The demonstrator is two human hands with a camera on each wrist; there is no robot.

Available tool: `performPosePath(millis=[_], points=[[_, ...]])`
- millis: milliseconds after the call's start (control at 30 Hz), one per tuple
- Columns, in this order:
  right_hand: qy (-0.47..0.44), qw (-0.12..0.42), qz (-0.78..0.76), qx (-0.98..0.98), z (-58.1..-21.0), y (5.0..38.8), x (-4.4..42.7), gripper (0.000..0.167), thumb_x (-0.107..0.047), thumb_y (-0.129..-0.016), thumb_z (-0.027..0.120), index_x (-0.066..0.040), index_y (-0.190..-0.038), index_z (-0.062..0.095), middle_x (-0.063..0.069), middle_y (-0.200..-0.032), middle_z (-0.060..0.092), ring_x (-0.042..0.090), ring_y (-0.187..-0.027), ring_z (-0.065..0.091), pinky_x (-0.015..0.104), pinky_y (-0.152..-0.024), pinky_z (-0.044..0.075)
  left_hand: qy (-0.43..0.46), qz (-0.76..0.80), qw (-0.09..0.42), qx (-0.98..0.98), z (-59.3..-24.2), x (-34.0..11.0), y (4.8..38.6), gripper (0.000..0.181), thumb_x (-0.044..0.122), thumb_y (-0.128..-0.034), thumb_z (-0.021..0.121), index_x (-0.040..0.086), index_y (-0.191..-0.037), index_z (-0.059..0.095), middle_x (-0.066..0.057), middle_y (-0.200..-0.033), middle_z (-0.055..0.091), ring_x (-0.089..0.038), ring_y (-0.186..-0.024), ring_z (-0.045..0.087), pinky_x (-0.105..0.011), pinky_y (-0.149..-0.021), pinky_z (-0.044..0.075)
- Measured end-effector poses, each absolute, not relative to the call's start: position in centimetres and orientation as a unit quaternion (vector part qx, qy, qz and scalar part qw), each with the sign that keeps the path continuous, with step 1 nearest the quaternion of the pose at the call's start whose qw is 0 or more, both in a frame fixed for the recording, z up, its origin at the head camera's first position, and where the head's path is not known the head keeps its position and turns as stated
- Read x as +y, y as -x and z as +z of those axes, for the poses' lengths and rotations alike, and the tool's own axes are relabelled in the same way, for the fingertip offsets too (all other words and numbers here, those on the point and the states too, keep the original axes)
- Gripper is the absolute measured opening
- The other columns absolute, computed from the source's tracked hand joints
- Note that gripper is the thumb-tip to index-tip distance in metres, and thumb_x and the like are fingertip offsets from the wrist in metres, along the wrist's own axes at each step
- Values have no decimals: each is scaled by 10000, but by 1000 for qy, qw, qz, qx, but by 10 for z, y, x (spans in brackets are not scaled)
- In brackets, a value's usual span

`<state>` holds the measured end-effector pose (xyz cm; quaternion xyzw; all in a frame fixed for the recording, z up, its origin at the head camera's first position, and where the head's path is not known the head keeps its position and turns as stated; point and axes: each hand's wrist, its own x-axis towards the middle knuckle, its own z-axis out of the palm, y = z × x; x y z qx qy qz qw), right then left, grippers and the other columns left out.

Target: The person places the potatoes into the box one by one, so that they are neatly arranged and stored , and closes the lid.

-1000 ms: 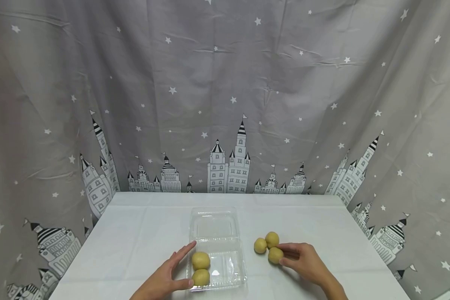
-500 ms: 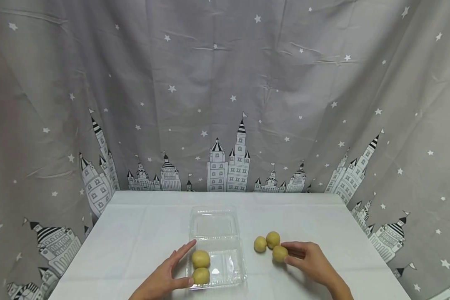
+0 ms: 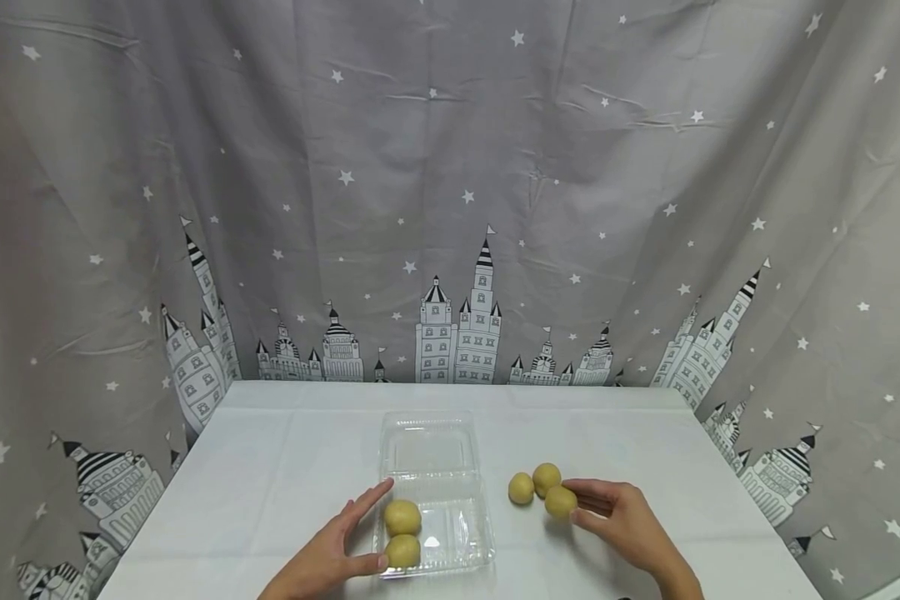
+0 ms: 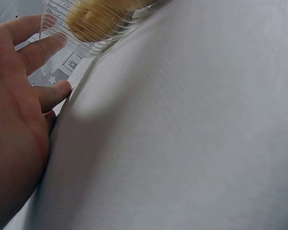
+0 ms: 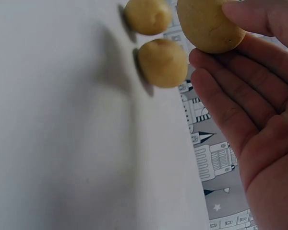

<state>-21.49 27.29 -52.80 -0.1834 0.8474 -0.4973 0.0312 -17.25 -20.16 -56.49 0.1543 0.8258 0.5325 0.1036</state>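
Observation:
My right hand (image 3: 618, 523) pinches a yellow potato (image 3: 561, 502) between thumb and fingers, a little above the table. The right wrist view shows the thumb on one side of this potato (image 5: 209, 24) and fingers on the other. Two more potatoes, one (image 3: 521, 488) to the left and one (image 3: 547, 479) just behind, lie on the table. A clear plastic clamshell box (image 3: 457, 533) lies with its lid (image 3: 429, 446) folded back. Inside its left half sit two potatoes, a rear one (image 3: 402, 517) and a front one (image 3: 402, 551). My left hand (image 3: 328, 554), fingers extended, rests against the box's left side.
A white cloth (image 3: 292, 442) covers the table. Behind and around it hangs a grey curtain (image 3: 450, 167) printed with stars and castles. The right half of the box's base holds no potato.
My right hand has lifted its potato off the table and shifted it slightly to the right and up. The left hand and the box have stayed put.

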Motion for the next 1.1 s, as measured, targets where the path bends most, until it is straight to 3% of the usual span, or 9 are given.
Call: performPosePath(millis=[233, 333, 433, 533, 633, 800, 933, 1100], points=[[180, 35, -512, 839, -524, 214, 258, 426, -131, -962, 842, 47, -1334, 735, 235, -1322, 767, 56, -1167, 757, 317, -1016, 637, -161, 536, 100, 822, -565, -202, 172, 956, 266, -905, 862, 220, -1725, 373, -48, -1798, 341, -14, -1628, 166, 68, -1113, 1], [192, 38, -514, 835, -522, 212, 251, 437, -145, -965, 842, 48, -1341, 732, 236, -1337, 761, 41, -1181, 743, 363, -1034, 631, -158, 536, 101, 823, -566, -203, 172, 961, 263, -903, 861, 225, -1727, 368, -50, -1800, 337, -79, -1654, 156, 71, -1098, -6], [217, 33, -520, 825, -521, 210, 243, 439, -153, -972, 838, 60, -1341, 730, 246, -1338, 757, 40, -1191, 732, 399, -1029, 631, -148, 536, 110, 824, -566, -202, 172, 962, 269, -903, 864, 252, -1727, 368, -27, -1802, 333, -272, -1695, 141, 43, -1117, -24], [238, 30, -529, 814, -520, 209, 234, 422, -149, -979, 831, 57, -1335, 735, 248, -1330, 759, 69, -1192, 742, 418, -1020, 633, -136, 536, 121, 824, -563, -201, 172, 955, 282, -911, 861, 280, -1727, 366, -5, -1804, 329, -408, -1699, 126, -105, -1254, -50], [249, 31, -533, 808, -518, 208, 224, 391, -141, -979, 826, 36, -1320, 751, 231, -1315, 768, 87, -1186, 748, 405, -1012, 640, -133, 537, 123, 824, -561, -200, 172, 944, 296, -915, 861, 288, -1723, 375, -7, -1803, 335, -429, -1698, 133, -171, -1286, -59], [266, 33, -538, 799, -517, 208, 206, 345, -101, -973, 817, 13, -1295, 768, 209, -1293, 782, 130, -1174, 766, 392, -1006, 646, -133, 543, 124, 820, -560, -199, 171, 929, 302, -918, 860, 293, -1718, 386, -10, -1801, 338, -351, -1703, 153, 15, -1120, -59], [281, 46, -536, 795, -516, 210, 189, 330, -89, -962, 817, -42, -1288, 784, 144, -1266, 793, 158, -1155, 783, 397, -1018, 644, -134, 546, 123, 818, -560, -200, 171, 928, 296, -920, 860, 288, -1718, 387, -11, -1802, 335, -275, -1701, 159, 40, -1092, -54], [297, 70, -529, 792, -514, 211, 168, 341, -66, -953, 797, -86, -1294, 790, 83, -1254, 792, 169, -1167, 781, 432, -1047, 632, -150, 549, 115, 814, -560, -200, 171, 933, 278, -922, 863, 264, -1721, 382, -27, -1800, 340, -297, -1695, 160, 59, -1085, -43]])
